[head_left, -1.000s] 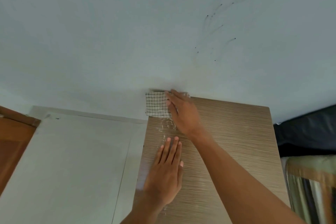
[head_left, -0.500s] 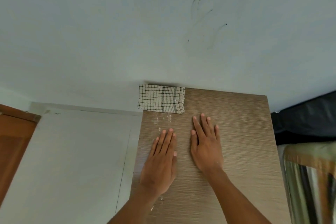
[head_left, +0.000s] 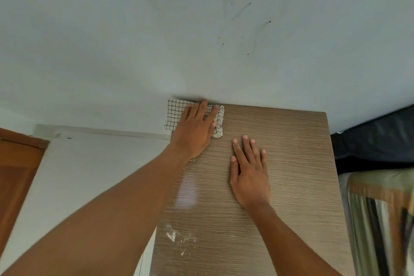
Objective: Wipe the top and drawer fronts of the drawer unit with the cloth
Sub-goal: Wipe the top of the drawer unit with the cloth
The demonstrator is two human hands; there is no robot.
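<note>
Both hands lie flat, fingers spread: left hand pressing the cloth at the drawer unit top's far-left corner, right hand bracing. Wiping starts; next, sweep toward the white specks low in frame.

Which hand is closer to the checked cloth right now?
Left. The left hand lies flat on the checked cloth at the unit's far left corner; the right hand rests on the bare wood top, just short of it.

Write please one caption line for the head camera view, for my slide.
Left hand flat on the checked cloth at the far left corner of the drawer unit top; right hand flat beside.
</note>
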